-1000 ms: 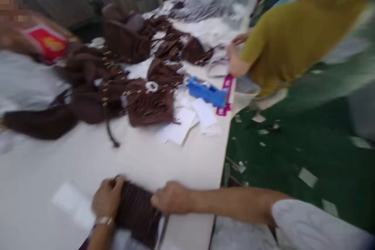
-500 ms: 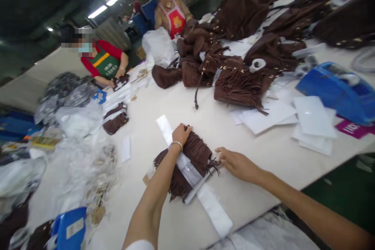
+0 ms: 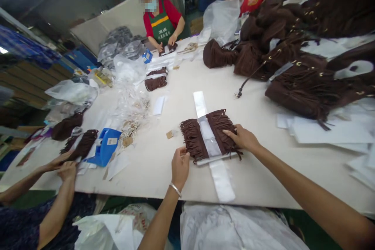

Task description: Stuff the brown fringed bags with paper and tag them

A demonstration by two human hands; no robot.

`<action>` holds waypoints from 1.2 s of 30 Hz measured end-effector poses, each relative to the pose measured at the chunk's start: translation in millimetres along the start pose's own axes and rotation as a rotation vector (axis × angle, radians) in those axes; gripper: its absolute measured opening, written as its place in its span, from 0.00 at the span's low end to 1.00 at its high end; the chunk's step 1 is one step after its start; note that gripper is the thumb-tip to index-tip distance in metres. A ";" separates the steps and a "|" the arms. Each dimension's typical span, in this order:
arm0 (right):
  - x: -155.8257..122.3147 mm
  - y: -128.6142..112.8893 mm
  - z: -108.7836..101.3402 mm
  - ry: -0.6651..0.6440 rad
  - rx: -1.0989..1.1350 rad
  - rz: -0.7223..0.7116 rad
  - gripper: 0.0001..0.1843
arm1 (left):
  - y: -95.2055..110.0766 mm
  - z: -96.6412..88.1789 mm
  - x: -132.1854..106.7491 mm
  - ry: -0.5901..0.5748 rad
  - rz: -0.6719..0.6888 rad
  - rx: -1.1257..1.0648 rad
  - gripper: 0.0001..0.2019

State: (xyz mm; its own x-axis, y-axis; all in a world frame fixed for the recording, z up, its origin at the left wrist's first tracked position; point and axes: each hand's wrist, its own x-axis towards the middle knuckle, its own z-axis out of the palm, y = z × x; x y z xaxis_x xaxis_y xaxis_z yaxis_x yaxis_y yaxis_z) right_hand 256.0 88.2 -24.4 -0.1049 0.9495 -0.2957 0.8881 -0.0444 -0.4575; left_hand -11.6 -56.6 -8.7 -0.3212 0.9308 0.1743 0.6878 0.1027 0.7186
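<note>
A dark brown fringed bag [image 3: 191, 134], folded flat, lies on the table before me. A clear-and-white band runs across its middle. Beneath it is a long white strip [image 3: 223, 185], its ends sticking out at the far and near sides. My left hand [image 3: 180, 166], with a bracelet at the wrist, has its fingers closed at the bag's near left corner. At the right edge, my right hand [image 3: 244, 137] holds the bag with the thumb on top; its other fingers are partly hidden. Left of the bag lies a small brown tag [image 3: 169, 134].
A co-worker's hands [image 3: 66, 166] handle a brown piece at left, beside a blue tape dispenser [image 3: 106, 146]. Another banded bag [image 3: 156, 80] lies further back. Brown bags [image 3: 307, 86] and white sheets [image 3: 331, 129] fill the right. Two people stand across the table [image 3: 181, 86].
My left hand has gone from the bag's far edge to its near left corner. My right hand has come onto the right edge. The view has swung left and levelled.
</note>
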 end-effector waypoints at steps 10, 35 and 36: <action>-6.3 -48.4 -46.9 0.175 -0.427 -0.339 0.20 | -13.1 26.9 -9.7 0.124 -0.022 -0.066 0.14; 114.9 -208.2 59.0 -0.122 -0.567 -0.749 0.30 | -24.0 43.7 -16.6 0.135 -0.065 -0.036 0.15; 115.4 -207.8 59.1 -0.122 -0.563 -0.751 0.30 | -24.0 44.2 -17.1 0.145 -0.075 -0.040 0.15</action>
State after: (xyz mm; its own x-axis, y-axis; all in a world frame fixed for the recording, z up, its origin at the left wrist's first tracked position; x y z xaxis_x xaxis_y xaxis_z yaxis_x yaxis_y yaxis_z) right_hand 32.9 188.6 -13.0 -0.7546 0.6285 -0.1886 0.6515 0.7520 -0.1008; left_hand 6.2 -59.5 -58.7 -0.4629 0.8605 0.2126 0.6331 0.1532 0.7587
